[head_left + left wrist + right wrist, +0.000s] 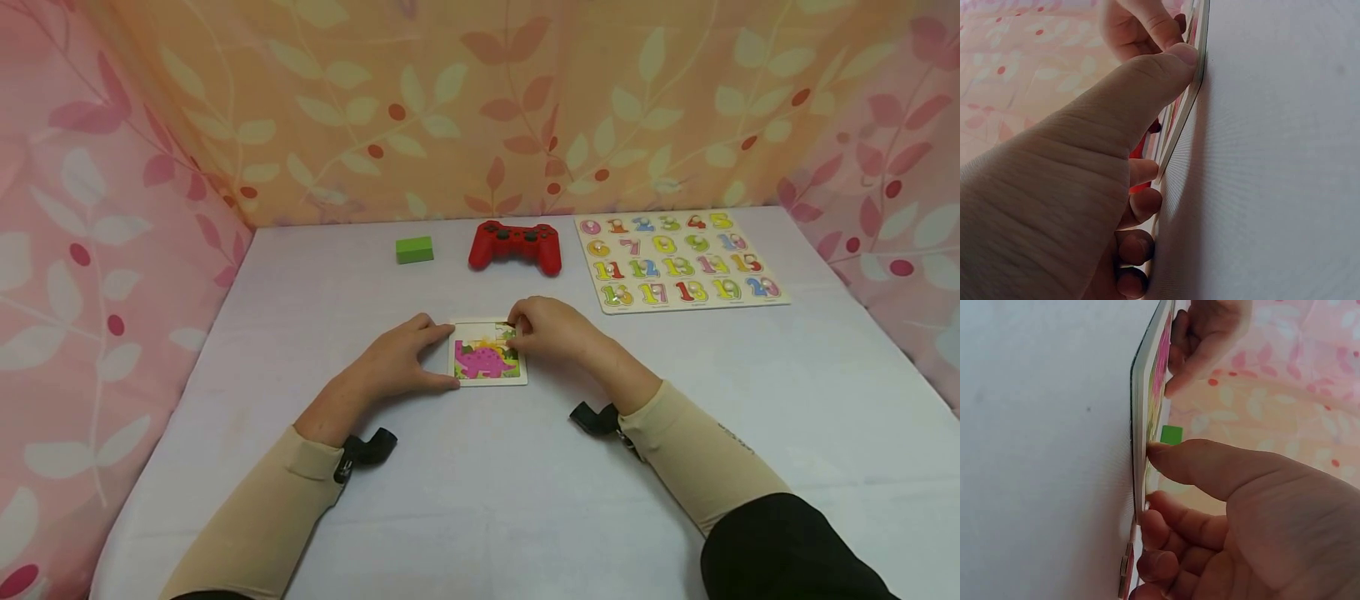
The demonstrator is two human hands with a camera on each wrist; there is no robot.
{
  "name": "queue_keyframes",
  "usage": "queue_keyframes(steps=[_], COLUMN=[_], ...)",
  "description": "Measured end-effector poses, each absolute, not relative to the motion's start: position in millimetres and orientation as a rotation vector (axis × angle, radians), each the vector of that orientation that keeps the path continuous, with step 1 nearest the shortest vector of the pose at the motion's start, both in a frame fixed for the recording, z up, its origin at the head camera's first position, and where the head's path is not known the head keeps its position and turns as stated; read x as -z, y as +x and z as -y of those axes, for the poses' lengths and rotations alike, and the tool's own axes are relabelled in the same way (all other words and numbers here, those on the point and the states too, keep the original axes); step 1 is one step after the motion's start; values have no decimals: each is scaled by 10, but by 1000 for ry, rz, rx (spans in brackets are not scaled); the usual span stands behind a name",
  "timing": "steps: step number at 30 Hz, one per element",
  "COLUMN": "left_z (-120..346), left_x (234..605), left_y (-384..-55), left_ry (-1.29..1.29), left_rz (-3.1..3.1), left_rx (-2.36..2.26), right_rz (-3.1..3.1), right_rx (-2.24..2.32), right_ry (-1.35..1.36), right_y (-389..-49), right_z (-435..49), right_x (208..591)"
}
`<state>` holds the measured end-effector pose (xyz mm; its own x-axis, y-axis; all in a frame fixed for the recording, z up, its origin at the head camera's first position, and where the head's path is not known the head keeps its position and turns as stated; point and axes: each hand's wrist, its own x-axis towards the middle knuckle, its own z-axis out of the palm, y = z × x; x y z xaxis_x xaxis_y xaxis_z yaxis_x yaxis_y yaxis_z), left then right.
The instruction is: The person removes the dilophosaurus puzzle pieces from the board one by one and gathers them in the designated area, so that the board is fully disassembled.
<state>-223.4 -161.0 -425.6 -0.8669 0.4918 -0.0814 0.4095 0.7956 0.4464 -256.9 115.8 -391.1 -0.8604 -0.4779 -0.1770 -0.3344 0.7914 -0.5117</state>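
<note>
A small jigsaw puzzle (484, 362) with a pink dinosaur picture and a white frame lies flat on the table. My left hand (393, 358) holds its left side, the thumb at the near corner and the forefinger at the far one. In the left wrist view the left thumb (1154, 72) rests against the board's edge. At the upper right of the puzzle, my right hand (558, 329) pinches a puzzle piece at the board's surface with thumb and forefinger. Those fingers mostly hide the piece. The right wrist view shows the right thumb (1191, 459) touching the picture side.
Behind the puzzle are a green block (415, 250) and a red game controller (514, 243). A number puzzle board (678, 262) lies at the back right. The white-covered table (480, 500) is enclosed by floral cloth (450, 100) at the back and sides.
</note>
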Motion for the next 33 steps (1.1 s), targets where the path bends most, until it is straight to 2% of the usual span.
queue_keyframes(steps=[19,33], left_z=[1610,1619], left_x=[4243,4258], left_y=[-2228,-2229], left_ry=[706,716], left_rz=[-2790,-2794], left_rx=[-617,-624], right_rz=[-2709,-2629], right_rx=[851,891], right_ry=[-524,-598], right_y=[-2581,-2593], right_z=[-1134,-1133], right_x=[3965,3978])
